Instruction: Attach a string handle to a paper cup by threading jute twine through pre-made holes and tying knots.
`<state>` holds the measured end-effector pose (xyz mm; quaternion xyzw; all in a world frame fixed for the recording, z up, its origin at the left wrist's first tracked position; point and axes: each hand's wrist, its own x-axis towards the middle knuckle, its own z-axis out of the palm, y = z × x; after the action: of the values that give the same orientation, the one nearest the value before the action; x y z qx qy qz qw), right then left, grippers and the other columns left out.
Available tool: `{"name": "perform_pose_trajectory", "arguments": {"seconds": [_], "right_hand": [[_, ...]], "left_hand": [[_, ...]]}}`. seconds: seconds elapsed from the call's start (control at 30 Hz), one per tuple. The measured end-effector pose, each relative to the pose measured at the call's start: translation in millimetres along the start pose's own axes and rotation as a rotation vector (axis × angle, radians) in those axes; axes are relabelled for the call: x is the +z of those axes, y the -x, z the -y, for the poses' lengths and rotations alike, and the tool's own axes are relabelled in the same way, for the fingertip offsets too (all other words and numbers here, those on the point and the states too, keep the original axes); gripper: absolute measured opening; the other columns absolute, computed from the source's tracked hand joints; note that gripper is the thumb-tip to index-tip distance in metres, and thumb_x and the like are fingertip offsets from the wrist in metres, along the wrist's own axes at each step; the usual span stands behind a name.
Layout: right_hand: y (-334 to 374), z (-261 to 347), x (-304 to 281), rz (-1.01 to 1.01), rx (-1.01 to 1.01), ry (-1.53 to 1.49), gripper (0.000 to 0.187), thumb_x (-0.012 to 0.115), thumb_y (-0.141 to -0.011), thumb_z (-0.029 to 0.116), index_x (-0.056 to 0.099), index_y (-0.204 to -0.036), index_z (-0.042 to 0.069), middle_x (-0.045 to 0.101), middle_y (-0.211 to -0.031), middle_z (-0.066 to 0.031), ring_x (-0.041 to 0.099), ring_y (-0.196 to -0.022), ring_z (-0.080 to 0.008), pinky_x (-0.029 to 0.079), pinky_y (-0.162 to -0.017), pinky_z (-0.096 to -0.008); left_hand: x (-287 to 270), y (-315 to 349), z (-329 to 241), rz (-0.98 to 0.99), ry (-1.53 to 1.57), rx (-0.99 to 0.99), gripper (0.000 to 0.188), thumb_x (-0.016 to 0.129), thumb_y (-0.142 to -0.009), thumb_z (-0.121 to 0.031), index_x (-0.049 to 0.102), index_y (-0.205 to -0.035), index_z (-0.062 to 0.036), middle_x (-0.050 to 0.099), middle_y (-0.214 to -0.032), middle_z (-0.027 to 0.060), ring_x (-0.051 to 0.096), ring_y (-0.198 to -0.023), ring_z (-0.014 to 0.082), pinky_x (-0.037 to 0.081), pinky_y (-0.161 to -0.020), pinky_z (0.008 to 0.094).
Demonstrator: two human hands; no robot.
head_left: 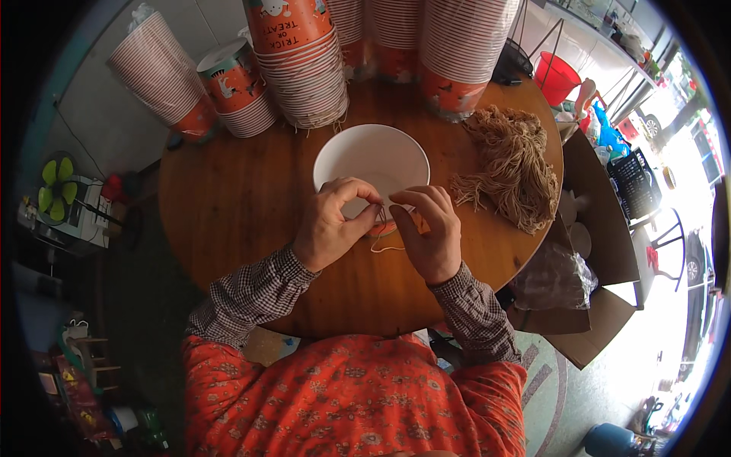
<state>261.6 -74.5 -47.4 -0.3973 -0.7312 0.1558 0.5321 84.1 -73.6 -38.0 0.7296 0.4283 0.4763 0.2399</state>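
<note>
A round paper bucket (373, 156), white inside, stands on the wooden table in front of me with its mouth up. At its near rim my left hand (336, 221) pinches a thin tan cord (387, 249) between thumb and index finger. Part of that cord hangs in a loop below the fingers, against the bucket's orange outer side. Close by, on the right, my right hand (428, 232) has its fingers curled, with thumb and index tips near each other; what lies between them is too small to make out.
Stacks of orange-and-white paper buckets (308, 84) line the table's far side, some in clear plastic. A heap of tan cords (518, 164) lies at the right. Beyond the table's right edge are an open cardboard box (601, 228) and a red bucket (557, 76); a green-bladed fan (57, 186) is leftward.
</note>
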Motion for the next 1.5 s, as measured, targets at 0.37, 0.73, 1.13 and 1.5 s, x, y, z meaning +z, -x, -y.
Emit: {"name": "perform_pose_trajectory", "arguments": {"seconds": [0.37,0.73,1.13,1.5], "right_hand": [[0.1,-6.0,5.4,-0.008,-0.149,0.099,0.017,0.072,-0.073,0.009,0.064,-0.088,0.009,0.063,-0.085,-0.0034,0.059,-0.086,-0.0248,0.041,-0.094,-0.0447],[10.7,-4.3,12.0,-0.090,-0.406,0.325,0.026,0.074,-0.073,0.017,0.062,-0.094,0.008,0.059,-0.087,-0.0024,0.058,-0.084,-0.0197,0.042,-0.089,-0.0445],[-1.4,-7.8,4.1,0.052,-0.128,-0.041,0.016,0.071,-0.075,0.007,0.065,-0.090,0.009,0.065,-0.086,-0.0026,0.059,-0.085,-0.0227,0.042,-0.087,-0.0388],[-10.9,-3.7,-2.4,0.189,-0.039,-0.120,0.013,0.071,-0.075,0.000,0.066,-0.086,0.004,0.065,-0.086,-0.0054,0.061,-0.082,-0.0221,0.046,-0.077,-0.0326]], "left_hand": [[1.7,2.4,-2.2,0.038,0.024,-0.064,0.015,0.069,-0.077,0.000,0.062,-0.089,-0.0055,0.065,-0.086,0.0062,0.063,-0.085,0.0227,0.051,-0.074,0.0328],[-0.1,-0.4,-6.0,0.013,-0.044,0.107,0.020,0.067,-0.077,0.009,0.062,-0.091,-0.0046,0.062,-0.087,0.0058,0.060,-0.084,0.0186,0.056,-0.065,0.0290],[-8.1,1.2,0.0,0.055,-0.041,0.174,0.016,0.065,-0.080,0.007,0.059,-0.088,-0.0058,0.061,-0.080,0.0052,0.060,-0.083,0.0215,0.050,-0.070,0.0323],[-10.7,0.9,3.3,0.087,0.005,0.095,0.012,0.067,-0.083,0.003,0.060,-0.088,-0.0048,0.061,-0.081,0.0049,0.061,-0.079,0.0177,0.051,-0.070,0.0287]]}}
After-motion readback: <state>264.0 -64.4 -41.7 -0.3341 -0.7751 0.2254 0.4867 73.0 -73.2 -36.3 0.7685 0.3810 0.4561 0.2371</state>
